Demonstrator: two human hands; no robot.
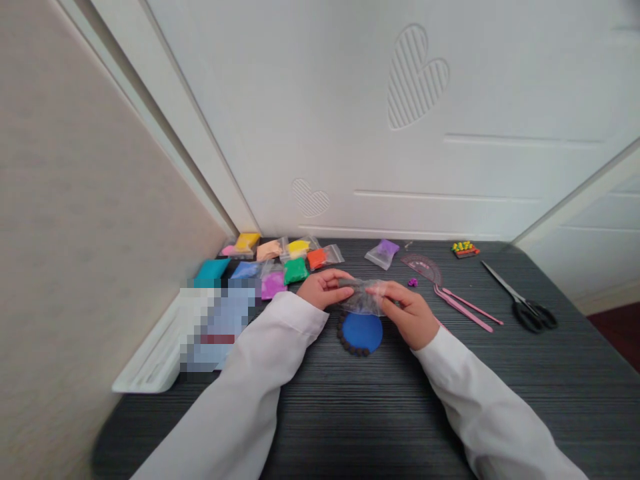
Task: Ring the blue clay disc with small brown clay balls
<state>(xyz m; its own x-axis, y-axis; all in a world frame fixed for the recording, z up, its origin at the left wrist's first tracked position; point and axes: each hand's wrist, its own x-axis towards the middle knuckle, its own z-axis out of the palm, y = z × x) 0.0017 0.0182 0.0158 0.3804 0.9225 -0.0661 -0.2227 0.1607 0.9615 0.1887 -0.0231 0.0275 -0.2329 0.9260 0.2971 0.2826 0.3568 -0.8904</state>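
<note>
A clear plastic bag [364, 303] is stretched between my two hands. My left hand [326, 288] pinches its left side, and my right hand [411, 313] grips the right side, fingers closed. Whether anything lies inside the bag I cannot make out. Just below it, on the dark table, rests a flat blue disc [364, 333] with small dark balls [353, 343] along its left and lower edge. The bag overlaps the disc's top edge from my viewpoint. A small purple lump [413, 283] lies beyond my right hand.
Bags of coloured clay, such as green [296, 270], orange [317, 259] and purple [385, 252], line the back. Pink tools [465, 310], a clear protractor [424, 268], black scissors [533, 313] and a yellow-orange piece [465, 250] lie right. At left is a white tray [150, 360].
</note>
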